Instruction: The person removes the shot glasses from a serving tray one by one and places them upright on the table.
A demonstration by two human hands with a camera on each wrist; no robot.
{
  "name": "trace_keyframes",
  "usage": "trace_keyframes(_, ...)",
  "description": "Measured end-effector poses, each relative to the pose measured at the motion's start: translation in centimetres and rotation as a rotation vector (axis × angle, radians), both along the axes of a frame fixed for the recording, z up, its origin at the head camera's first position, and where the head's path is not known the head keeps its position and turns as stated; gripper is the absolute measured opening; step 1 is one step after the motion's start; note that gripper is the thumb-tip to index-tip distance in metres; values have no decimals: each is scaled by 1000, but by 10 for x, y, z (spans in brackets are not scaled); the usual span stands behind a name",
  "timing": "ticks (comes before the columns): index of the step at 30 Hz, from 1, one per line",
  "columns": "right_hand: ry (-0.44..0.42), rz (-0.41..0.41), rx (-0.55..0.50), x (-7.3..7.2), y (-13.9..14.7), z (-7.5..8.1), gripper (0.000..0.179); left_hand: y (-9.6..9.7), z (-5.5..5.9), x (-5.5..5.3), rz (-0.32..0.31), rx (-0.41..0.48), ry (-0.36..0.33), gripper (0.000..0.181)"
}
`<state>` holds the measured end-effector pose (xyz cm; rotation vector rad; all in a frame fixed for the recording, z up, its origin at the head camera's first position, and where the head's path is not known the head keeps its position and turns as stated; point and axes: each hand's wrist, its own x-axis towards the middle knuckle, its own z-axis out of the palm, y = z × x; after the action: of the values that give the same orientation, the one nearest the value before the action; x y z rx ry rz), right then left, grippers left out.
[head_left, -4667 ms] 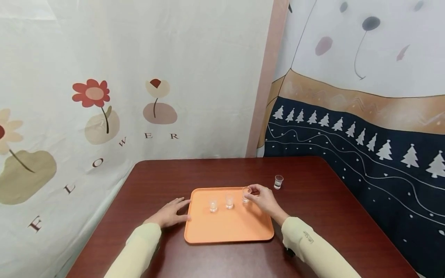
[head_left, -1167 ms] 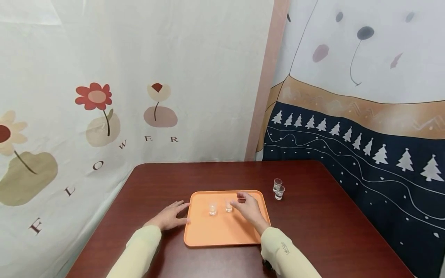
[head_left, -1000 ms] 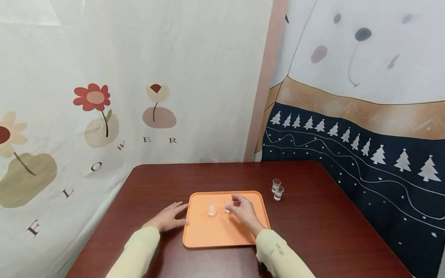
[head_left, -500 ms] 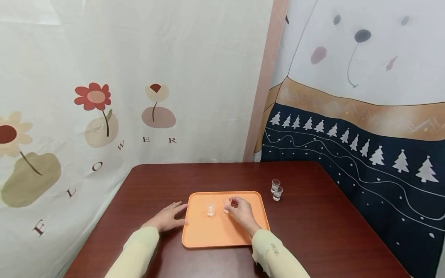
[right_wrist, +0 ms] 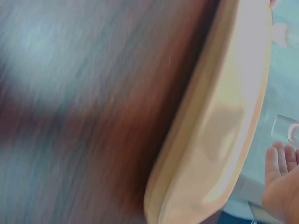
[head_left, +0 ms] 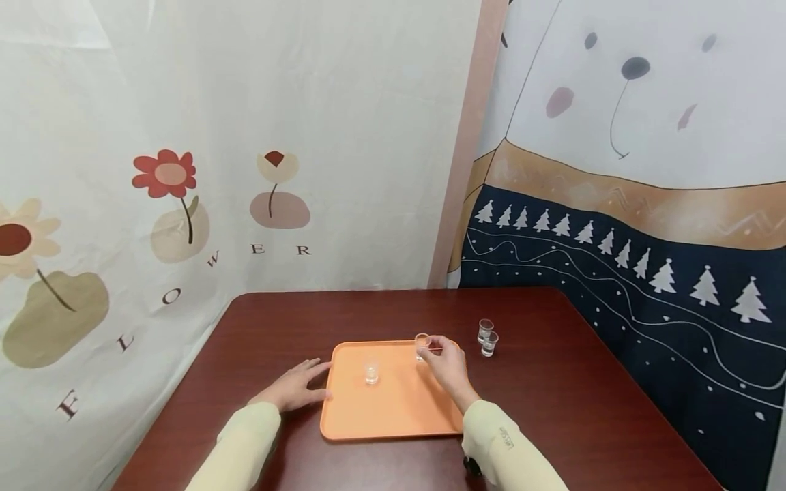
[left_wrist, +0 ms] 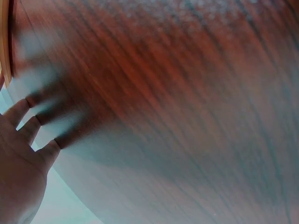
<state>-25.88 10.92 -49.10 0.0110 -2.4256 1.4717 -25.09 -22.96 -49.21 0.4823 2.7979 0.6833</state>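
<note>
In the head view my right hand (head_left: 448,365) pinches a small clear shot glass (head_left: 421,346) over the back right part of the orange tray (head_left: 393,416). The right wrist view catches this glass (right_wrist: 285,129) at the fingertips, past the tray's side. A second shot glass (head_left: 371,373) stands on the tray, left of its middle. My left hand (head_left: 293,387) lies at the tray's left edge with fingers spread, fingertips and thumb right at the rim. Its lower fingers also show over the wood in the left wrist view, where the hand (left_wrist: 21,158) sits at the left.
Two more clear shot glasses (head_left: 488,344) stand close together on the dark red table (head_left: 534,395), right of the tray's back corner. A pale flower-print curtain (head_left: 344,136) hangs behind the table, and a navy cloth with trees (head_left: 614,286) hangs at the right.
A glass that stood on the tray's right part now stands on the table by the other one. My right hand then gripped the middle glass and moved it up and right. The left hand stayed.
</note>
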Motion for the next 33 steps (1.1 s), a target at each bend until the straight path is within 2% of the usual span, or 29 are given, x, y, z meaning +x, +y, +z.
trace_keyframes(3,37,-74,3,-2,15,4,18,0,1,-1,-16,8,13,76)
trace_keyframes(11,-39,-217,-19,0,53,6,30,-1,0,1,1,1,-8,77)
trace_keyframes(18,-27,-310,-4,3,89,2,35,2,1,0,-6,-1,-5,76)
trace_keyframes(25,-72,-361,4,9,111,-3,39,2,1,-4,-9,-8,0,78)
trace_keyframes(33,-117,-377,20,12,120,-14,39,1,-2,-4,6,-14,-5,78)
